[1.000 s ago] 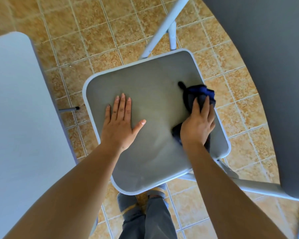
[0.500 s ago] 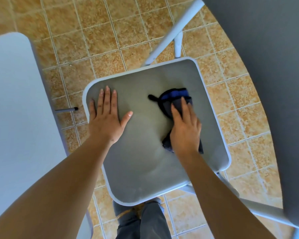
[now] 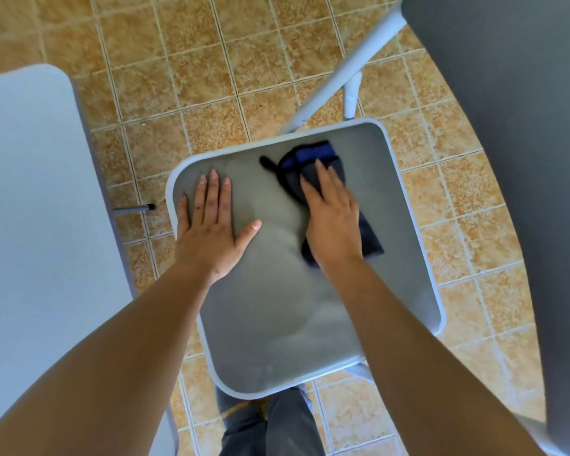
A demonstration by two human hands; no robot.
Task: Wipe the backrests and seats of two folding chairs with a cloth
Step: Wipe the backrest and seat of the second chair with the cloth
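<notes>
Head view: the seat of a folding chair fills the middle, seen from above, grey with a pale rim. The cloth, dark with a blue band, lies on the seat toward 1 o'clock from its centre. The right hand lies flat on the cloth, fingers stretched and close together, pressing it down and not pinching it; one corner of the cloth shows below the palm at 4 o'clock. The left hand is spread flat on the bare seat at 10 o'clock, thumb out, holding nothing.

The backrest stands at 3 o'clock, and a second pale surface at 9 o'clock is probably the other chair.

I judge the cloth is soft and light, so it may bunch under the palm; a wide flat pressure holds it best. The seat looks stiff and smooth, and a folding chair can shift, so the left hand seems to steady it.
</notes>
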